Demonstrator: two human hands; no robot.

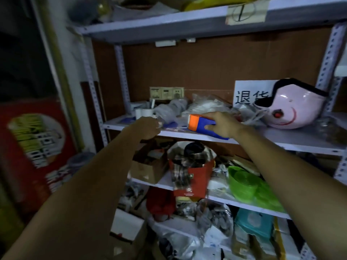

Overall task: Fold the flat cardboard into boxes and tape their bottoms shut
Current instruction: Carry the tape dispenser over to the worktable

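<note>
My right hand (223, 124) grips a blue tape dispenser with an orange end (201, 126), which lies on the front of the middle white shelf (293, 139). My left hand (148, 128) is held up at the shelf's front edge, to the left of the dispenser. Its fingers are curled, and a small clear shiny scrap (159, 125) shows at the fingertips; what the scrap is cannot be told. No flat cardboard is in view.
The shelf carries a pink helmet (293, 107), a white sign (251, 92), plastic bags and a white cup (144, 112). Lower shelves hold a red bag of cloth (189, 177), a green plastic bowl (244, 182) and open cardboard boxes (150, 169). A red poster (35, 147) stands at left.
</note>
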